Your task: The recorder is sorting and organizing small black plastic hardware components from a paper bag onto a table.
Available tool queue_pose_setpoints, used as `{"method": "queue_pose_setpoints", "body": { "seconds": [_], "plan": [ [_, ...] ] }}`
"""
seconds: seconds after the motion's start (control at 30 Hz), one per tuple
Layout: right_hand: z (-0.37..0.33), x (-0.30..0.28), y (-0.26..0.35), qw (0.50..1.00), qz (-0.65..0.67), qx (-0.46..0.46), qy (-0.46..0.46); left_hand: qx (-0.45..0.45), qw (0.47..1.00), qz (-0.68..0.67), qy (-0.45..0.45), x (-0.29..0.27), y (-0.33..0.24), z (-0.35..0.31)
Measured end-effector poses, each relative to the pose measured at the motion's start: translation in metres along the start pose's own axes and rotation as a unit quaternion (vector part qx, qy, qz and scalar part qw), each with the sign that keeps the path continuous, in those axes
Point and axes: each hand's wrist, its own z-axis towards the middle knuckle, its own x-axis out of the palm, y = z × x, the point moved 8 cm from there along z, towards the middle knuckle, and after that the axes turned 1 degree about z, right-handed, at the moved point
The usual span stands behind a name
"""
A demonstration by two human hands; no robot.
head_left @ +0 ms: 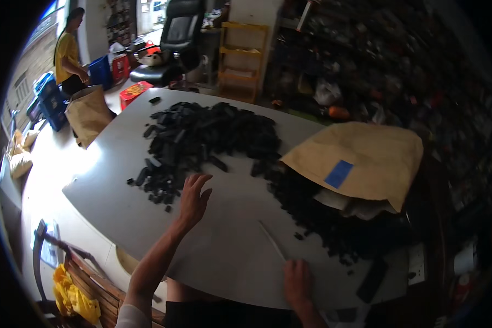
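Black plastic pieces (202,136) are heaped across the far half of the grey tabletop (229,246). The left hand (194,198) is spread open, fingers just short of the heap's near edge. A thin white stick (271,240) is gripped in the closed right hand (297,281). Gathering pieces seems underway; a short forward reach is needed next.

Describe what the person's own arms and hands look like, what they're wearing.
Both hands, the left hand and right hand, are bare with no gloves. The left forearm is bare up to a white sleeve edge near the elbow. No rings or watch can be made out.
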Motion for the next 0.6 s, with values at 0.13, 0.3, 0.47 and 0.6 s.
{"method": "queue_pose_setpoints", "body": {
  "seconds": [0.13, 0.3, 0.47, 0.6],
  "plan": [
    [-0.008, -0.009, 0.001, 0.995, -0.031, -0.069, -0.063, 0.047, 0.999, 0.012, 0.002, 0.057, -0.018, 0.026],
    [-0.043, -0.065, -0.05, 0.992, 0.065, 0.001, -0.105, 0.09, 0.995, 0.034, 0.003, 0.134, -0.023, 0.058],
    [-0.13, -0.11, -0.14, 0.927, 0.16, 0.167, -0.294, 0.105, 0.993, 0.036, -0.026, 0.145, -0.003, 0.105],
    [-0.165, -0.173, -0.21, 0.863, 0.059, 0.329, -0.379, 0.133, 0.98, 0.106, -0.102, 0.145, -0.021, 0.126]
  ]
}}
